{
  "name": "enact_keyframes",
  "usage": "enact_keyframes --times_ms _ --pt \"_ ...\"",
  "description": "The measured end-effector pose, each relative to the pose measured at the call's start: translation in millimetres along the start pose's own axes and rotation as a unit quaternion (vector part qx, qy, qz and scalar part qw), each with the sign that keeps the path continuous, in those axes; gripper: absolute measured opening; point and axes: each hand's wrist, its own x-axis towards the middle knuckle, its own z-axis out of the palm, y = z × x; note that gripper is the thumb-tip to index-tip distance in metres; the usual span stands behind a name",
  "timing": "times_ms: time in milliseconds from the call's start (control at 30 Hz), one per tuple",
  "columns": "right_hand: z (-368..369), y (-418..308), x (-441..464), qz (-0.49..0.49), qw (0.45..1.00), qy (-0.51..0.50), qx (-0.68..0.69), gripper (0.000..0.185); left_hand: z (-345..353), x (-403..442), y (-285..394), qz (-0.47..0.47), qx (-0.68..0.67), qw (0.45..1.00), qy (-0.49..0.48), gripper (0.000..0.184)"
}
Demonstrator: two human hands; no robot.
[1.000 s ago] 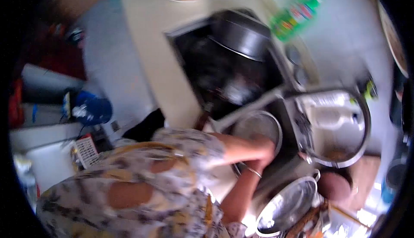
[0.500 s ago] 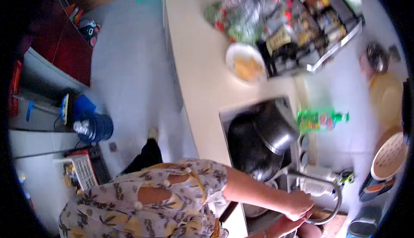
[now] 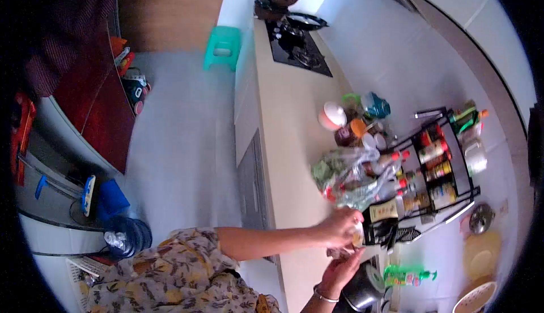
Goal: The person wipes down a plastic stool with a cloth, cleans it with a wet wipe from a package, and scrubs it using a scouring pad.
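My left hand [image 3: 340, 228], the upper one in the view, is closed on the rim of a small white bowl [image 3: 357, 235] with something yellow in it. My right hand [image 3: 341, 269], with a bracelet at the wrist, is just below, its fingers closed at the bowl's lower edge. Both hands partly hide the bowl. It is beside the lower left corner of the black spice rack [image 3: 416, 191]. Below and right of my right hand, a dark metal pot [image 3: 364, 288] is partly in view.
Bagged greens [image 3: 345, 177], jars and bottles stand along the counter [image 3: 294, 160]. A green soap bottle [image 3: 409, 276] is by the wall. The stove [image 3: 298, 47] lies at the far end. A green stool [image 3: 222, 48] and a blue water jug [image 3: 127, 236] stand on the floor.
The view has swung from the sink toward the stove end of the counter. My hands have moved from beside the faucet to the white bowl and taken hold of it.
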Motion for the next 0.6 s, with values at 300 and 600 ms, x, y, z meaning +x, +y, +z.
enact_keyframes --times_ms 300,600 --pt "206 109 139 0.131 0.945 -0.300 0.015 0.038 -276 5 -68 -0.252 -0.134 0.903 0.321 0.042" --pt "456 215 192 0.190 0.901 -0.384 0.063 0.027 -510 -41 -127 -0.246 -0.105 0.809 0.523 0.040"
